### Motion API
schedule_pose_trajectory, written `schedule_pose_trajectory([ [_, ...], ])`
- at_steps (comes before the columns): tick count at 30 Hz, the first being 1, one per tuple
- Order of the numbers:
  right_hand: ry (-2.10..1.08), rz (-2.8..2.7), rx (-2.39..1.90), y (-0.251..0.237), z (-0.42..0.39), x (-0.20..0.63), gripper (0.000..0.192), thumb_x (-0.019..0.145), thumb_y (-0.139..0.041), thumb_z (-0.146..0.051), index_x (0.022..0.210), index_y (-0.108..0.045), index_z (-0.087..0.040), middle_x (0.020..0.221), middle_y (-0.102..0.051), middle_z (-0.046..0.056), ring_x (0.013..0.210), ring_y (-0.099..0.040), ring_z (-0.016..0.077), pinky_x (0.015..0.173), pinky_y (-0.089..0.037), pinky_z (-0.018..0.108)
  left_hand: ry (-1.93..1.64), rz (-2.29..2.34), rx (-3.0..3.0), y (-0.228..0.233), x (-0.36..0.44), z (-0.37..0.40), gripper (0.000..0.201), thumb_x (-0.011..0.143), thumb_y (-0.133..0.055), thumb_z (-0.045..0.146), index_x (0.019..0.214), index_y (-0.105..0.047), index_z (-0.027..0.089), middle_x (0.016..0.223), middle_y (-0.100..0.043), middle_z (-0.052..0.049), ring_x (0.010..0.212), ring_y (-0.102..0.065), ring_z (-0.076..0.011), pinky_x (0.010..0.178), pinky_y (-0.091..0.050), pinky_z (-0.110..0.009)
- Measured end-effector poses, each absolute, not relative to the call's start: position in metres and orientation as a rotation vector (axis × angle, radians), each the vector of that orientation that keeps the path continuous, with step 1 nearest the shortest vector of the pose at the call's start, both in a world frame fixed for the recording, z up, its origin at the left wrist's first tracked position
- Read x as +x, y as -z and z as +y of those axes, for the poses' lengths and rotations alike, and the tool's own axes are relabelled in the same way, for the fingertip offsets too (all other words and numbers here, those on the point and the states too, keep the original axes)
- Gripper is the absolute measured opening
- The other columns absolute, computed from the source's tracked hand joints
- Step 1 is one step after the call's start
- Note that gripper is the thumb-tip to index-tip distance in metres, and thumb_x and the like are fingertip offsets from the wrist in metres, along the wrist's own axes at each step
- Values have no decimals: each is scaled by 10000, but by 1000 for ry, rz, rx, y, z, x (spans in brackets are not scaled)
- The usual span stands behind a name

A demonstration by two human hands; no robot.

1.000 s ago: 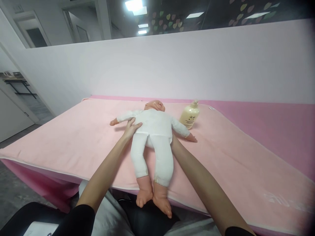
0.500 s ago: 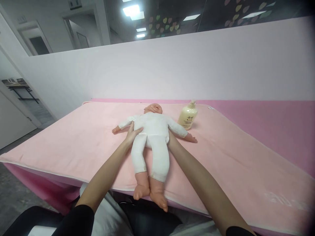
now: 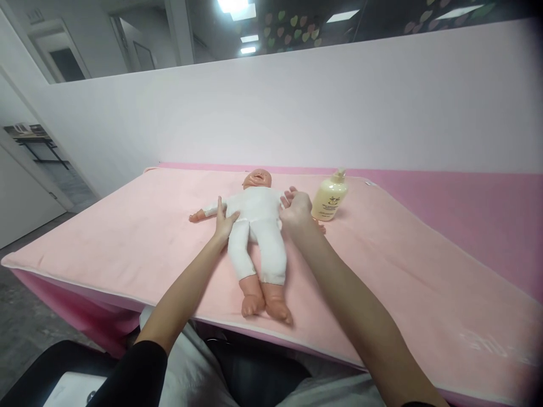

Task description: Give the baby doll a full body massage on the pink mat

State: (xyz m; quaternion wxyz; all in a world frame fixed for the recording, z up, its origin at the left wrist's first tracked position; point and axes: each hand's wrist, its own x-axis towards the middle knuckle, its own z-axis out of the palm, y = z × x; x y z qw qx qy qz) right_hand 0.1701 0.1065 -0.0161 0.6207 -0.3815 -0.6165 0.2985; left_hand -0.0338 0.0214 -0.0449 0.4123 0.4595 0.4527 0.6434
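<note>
A baby doll (image 3: 257,206) in a white fabric body lies on its back on the pink mat, its feet toward me. My left hand (image 3: 224,223) rests against the doll's side at the waist, thumb on the body and fingers stretched upward. Raised over the doll's arm on the other side is my right hand (image 3: 297,209), its fingers loosely curled and apart, with nothing seen in them. It covers most of that arm; only the doll's small hand (image 3: 320,227) shows past it. Just beyond stands a pale yellow pump bottle (image 3: 330,198), upright.
The pink mat (image 3: 127,237) covers the table, whose front edge is close to my lap. A white wall (image 3: 297,113) with dark glass above it stands behind. At the left is a doorway with a desk (image 3: 36,138) further off.
My right hand has come out from beside the doll's waist and risen above its arm. The doll lies farther from the front edge. My left hand has stayed at its side.
</note>
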Motion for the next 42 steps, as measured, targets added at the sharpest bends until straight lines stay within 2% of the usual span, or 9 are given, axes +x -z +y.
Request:
schedule_pose_trajectory([
  [3, -752, -1323, -853, -3, 93, 167, 426, 879, -336, -253, 1252, -533, -192, 1119, -620, 108, 1079, -611, 224, 918, -503, 384, -1572, 1298, 1346, 48, -30, 19, 712, 783, -666, 347, 1429, -386, 239, 1495, -401, -89, 1384, -364, -242, 1140, -284, -390],
  [5, -619, -1375, -870, -10, 79, 155, 415, 897, -339, -269, 1259, -526, -190, 1235, -587, 101, 1180, -554, 230, 1000, -456, 400, -1514, 1359, 1442, 49, -29, 16, 597, 823, -614, 405, 1367, -479, 199, 1459, -451, -105, 1374, -377, -256, 1152, -255, -395],
  [8, -311, -1563, -1008, -2, 64, 136, 391, 853, -437, -234, 1214, -579, -190, 1352, -530, 96, 1323, -415, 262, 1125, -311, 465, -1477, 1386, 1496, 48, -29, 14, 593, 845, -578, 424, 1371, -473, 173, 1464, -442, -119, 1368, -386, -258, 1145, -264, -393],
  [10, -273, -1748, -1096, 13, 63, 132, 375, 812, -496, -200, 1163, -623, -177, 1373, -521, 105, 1345, -389, 282, 1150, -249, 502, -1459, 1408, 1498, 47, -30, 14, 589, 846, -577, 417, 1370, -470, 172, 1462, -445, -121, 1368, -387, -259, 1142, -267, -396],
  [14, -430, -1821, -1155, 38, 75, 146, 349, 846, -463, -223, 1140, -646, -174, 1262, -616, 91, 1219, -535, 234, 1094, -368, 441, -1441, 1399, 1493, 48, -29, 15, 574, 839, -585, 434, 1355, -488, 202, 1456, -457, -100, 1366, -391, -261, 1142, -261, -398],
  [20, -435, -1678, -1121, 47, 78, 158, 335, 839, -474, -252, 1103, -665, -171, 1212, -652, 78, 1162, -587, 219, 1076, -396, 406, -1449, 1351, 1494, 50, -29, 14, 595, 834, -591, 460, 1357, -486, 198, 1473, -436, -100, 1373, -379, -254, 1144, -252, -384],
  [42, -434, -1680, -1106, 50, 79, 158, 335, 838, -479, -267, 1106, -662, -184, 1213, -653, 70, 1161, -586, 220, 1062, -405, 416, -1465, 1353, 1497, 50, -30, 12, 576, 833, -596, 458, 1345, -493, 216, 1461, -451, -95, 1368, -386, -266, 1144, -250, -399],
])
